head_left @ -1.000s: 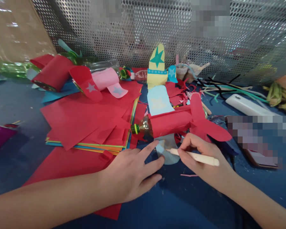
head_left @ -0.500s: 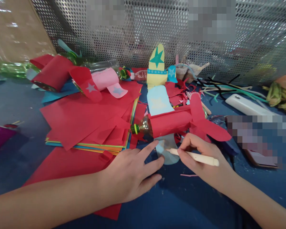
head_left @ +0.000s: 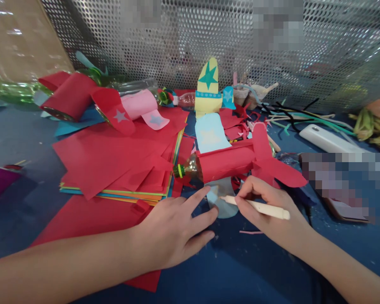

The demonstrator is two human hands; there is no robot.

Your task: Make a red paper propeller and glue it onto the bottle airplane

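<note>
In front of me lies a green-capped plastic bottle [head_left: 194,166] wrapped in red paper [head_left: 228,161], with red paper fins [head_left: 280,171] at its right end. A light blue paper wing [head_left: 212,133] sticks up from its far side, bearing a pale star. The near light blue wing [head_left: 225,211] rests on the table side, partly in shadow. My right hand [head_left: 270,209] pinches a cream-coloured marker pen [head_left: 266,208], whose tip meets this near wing. My left hand [head_left: 180,228] lies flat with fingers spread, its fingertips on the wing's left edge.
A stack of red and coloured paper [head_left: 114,160] lies left. Behind stand other decorated bottles, one yellow with a green star [head_left: 208,80], before a perforated metal panel [head_left: 183,46]. At right are a white glue gun [head_left: 329,141], a phone [head_left: 335,190] and pipe cleaners [head_left: 316,116].
The marker in my right hand has shifted very slightly left over the near wing. My left hand and the bottle have stayed in place.
</note>
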